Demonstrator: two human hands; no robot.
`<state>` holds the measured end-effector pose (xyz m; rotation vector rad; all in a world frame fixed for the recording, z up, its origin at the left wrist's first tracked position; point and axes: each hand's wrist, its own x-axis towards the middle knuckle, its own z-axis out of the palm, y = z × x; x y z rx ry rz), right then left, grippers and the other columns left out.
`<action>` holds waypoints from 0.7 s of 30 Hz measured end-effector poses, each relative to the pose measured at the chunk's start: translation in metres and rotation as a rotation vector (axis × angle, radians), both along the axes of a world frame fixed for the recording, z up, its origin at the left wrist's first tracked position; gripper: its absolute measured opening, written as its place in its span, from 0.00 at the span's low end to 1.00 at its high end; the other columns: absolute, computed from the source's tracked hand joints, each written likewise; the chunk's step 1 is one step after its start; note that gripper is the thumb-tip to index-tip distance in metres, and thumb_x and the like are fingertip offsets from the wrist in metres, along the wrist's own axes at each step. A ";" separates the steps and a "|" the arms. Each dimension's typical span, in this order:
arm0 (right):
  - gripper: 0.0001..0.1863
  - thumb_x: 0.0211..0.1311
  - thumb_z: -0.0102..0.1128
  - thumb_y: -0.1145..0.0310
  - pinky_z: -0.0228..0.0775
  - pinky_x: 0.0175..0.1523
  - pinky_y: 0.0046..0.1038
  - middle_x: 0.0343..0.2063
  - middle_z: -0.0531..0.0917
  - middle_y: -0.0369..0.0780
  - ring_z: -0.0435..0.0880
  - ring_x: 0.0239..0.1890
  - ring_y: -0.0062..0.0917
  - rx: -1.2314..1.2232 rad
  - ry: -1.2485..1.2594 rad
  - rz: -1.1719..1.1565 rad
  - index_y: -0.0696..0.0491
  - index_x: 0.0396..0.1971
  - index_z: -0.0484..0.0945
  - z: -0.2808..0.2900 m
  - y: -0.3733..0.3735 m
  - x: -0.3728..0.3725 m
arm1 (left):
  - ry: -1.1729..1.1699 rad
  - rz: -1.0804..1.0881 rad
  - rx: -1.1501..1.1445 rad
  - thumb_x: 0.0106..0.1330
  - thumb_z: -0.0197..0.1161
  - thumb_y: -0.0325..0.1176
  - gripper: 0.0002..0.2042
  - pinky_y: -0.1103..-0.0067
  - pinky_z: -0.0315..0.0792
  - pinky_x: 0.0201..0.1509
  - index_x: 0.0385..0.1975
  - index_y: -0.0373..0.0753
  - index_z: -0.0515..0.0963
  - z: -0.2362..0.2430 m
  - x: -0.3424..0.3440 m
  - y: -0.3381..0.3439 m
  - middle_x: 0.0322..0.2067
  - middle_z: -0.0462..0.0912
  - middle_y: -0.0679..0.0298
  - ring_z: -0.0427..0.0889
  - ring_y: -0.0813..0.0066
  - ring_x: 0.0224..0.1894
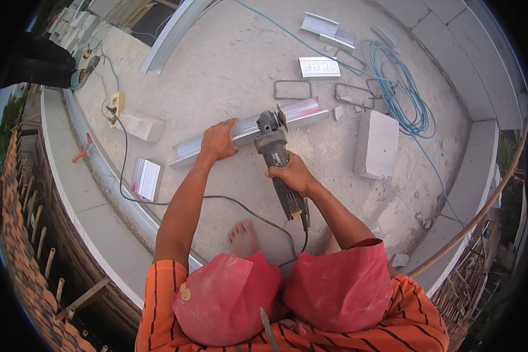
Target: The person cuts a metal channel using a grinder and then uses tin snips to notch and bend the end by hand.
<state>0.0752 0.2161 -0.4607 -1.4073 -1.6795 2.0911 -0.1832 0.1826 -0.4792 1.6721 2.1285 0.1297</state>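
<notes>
My left hand (pixel 219 141) is closed on a long galvanized metal channel (pixel 188 151) lying diagonally across the concrete floor, with a pink mark near its right end. My right hand (pixel 293 175) grips the body of a dark angle grinder (pixel 271 146). The grinder's disc (pixel 281 117) is over the channel near its right part; whether it touches cannot be told. The grinder's cord runs across the floor past my bare foot (pixel 242 236) toward a cream power strip (pixel 116 105) at the left.
Pale blocks (pixel 376 144) (pixel 139 126) lie either side. Short channel pieces (pixel 320 67) (pixel 146 178), wire loops (pixel 293 88) and coiled blue hose (pixel 409 117) lie around. Another person's leg (pixel 41 61) stands upper left. Low block walls (pixel 85 211) edge the floor, with roof tiles (pixel 17 234) beyond.
</notes>
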 end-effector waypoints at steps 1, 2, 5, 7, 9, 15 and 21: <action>0.30 0.41 0.73 0.61 0.75 0.45 0.31 0.35 0.82 0.46 0.82 0.37 0.31 -0.001 0.001 0.001 0.64 0.43 0.76 0.002 0.001 -0.001 | 0.006 -0.008 0.002 0.42 0.71 0.33 0.40 0.66 0.74 0.61 0.63 0.43 0.70 0.000 -0.001 0.001 0.58 0.77 0.54 0.78 0.55 0.57; 0.30 0.41 0.73 0.61 0.75 0.45 0.31 0.35 0.83 0.46 0.82 0.37 0.31 -0.002 0.002 0.002 0.64 0.43 0.76 0.004 0.002 -0.002 | 0.012 -0.015 0.004 0.42 0.71 0.33 0.40 0.67 0.74 0.61 0.63 0.44 0.70 0.000 -0.002 0.001 0.58 0.77 0.54 0.79 0.55 0.57; 0.30 0.41 0.72 0.62 0.75 0.45 0.31 0.35 0.83 0.46 0.82 0.38 0.30 0.008 -0.004 0.001 0.64 0.43 0.76 -0.002 0.004 -0.003 | 0.034 -0.034 -0.013 0.42 0.70 0.34 0.40 0.66 0.75 0.59 0.64 0.44 0.70 0.000 -0.005 0.003 0.57 0.79 0.53 0.79 0.54 0.55; 0.29 0.41 0.72 0.62 0.74 0.45 0.31 0.35 0.83 0.45 0.82 0.37 0.30 0.001 0.010 -0.001 0.63 0.43 0.76 -0.001 0.006 -0.005 | 0.039 -0.036 -0.060 0.42 0.69 0.33 0.40 0.66 0.75 0.59 0.64 0.44 0.70 0.004 -0.005 0.007 0.55 0.80 0.53 0.80 0.54 0.54; 0.28 0.42 0.72 0.62 0.74 0.45 0.31 0.35 0.83 0.44 0.82 0.37 0.30 -0.006 0.017 -0.006 0.63 0.43 0.76 0.002 0.007 -0.005 | 0.034 -0.030 -0.135 0.43 0.69 0.32 0.40 0.66 0.75 0.59 0.64 0.44 0.70 0.012 -0.003 0.012 0.55 0.81 0.54 0.81 0.55 0.53; 0.28 0.42 0.72 0.63 0.74 0.44 0.30 0.34 0.82 0.43 0.82 0.37 0.29 -0.044 0.039 -0.013 0.62 0.43 0.76 0.009 0.007 -0.007 | 0.060 -0.047 -0.191 0.44 0.67 0.33 0.39 0.64 0.76 0.55 0.65 0.46 0.70 0.018 -0.005 0.016 0.45 0.85 0.53 0.83 0.53 0.49; 0.31 0.41 0.72 0.62 0.75 0.47 0.31 0.36 0.83 0.47 0.83 0.38 0.32 0.144 0.034 0.003 0.63 0.46 0.75 0.013 0.011 -0.004 | 0.129 -0.119 -0.194 0.45 0.66 0.33 0.37 0.64 0.77 0.53 0.64 0.52 0.71 0.015 -0.009 0.026 0.43 0.86 0.55 0.84 0.53 0.46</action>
